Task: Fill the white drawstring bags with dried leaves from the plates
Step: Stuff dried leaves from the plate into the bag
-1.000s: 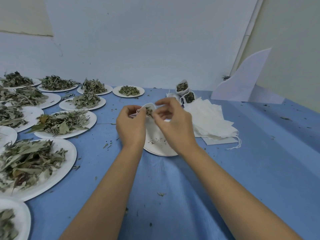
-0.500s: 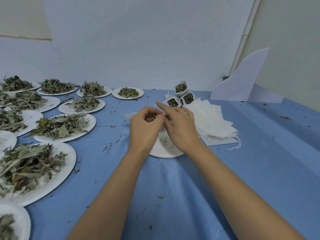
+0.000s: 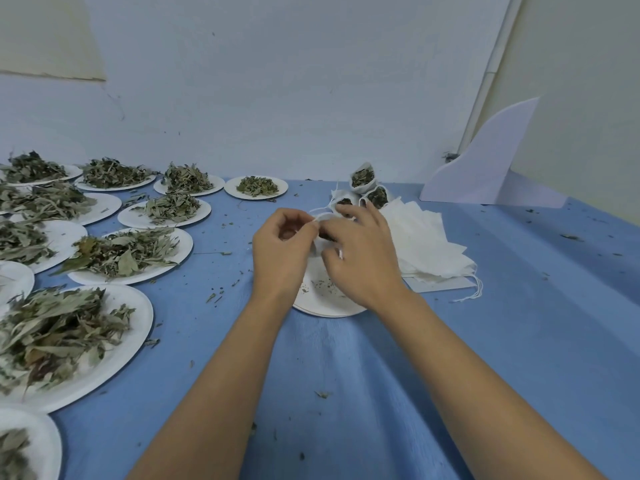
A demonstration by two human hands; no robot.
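Note:
My left hand (image 3: 282,258) and my right hand (image 3: 360,258) meet above a nearly empty white plate (image 3: 323,303) with leaf crumbs. Between them is a small white drawstring bag (image 3: 320,237), mostly hidden by my fingers. My left fingers pinch its white string at the top, and my right hand curls round the bag's body. Three filled bags (image 3: 363,178) with dried leaves showing in their mouths stand just behind my hands. A stack of flat white bags (image 3: 429,247) lies to the right. Plates of dried leaves (image 3: 121,252) fill the left side.
The table has a blue cloth (image 3: 346,375) strewn with leaf bits. A white foam cut-out (image 3: 485,168) leans at the back right against the wall. A large heaped plate (image 3: 62,337) sits near my left forearm, another plate (image 3: 24,448) at the bottom left corner.
My hands came together from holding the bag's mouth apart, and the open mouth with leaves no longer shows. My left fingers now pinch the string. The view shifted slightly.

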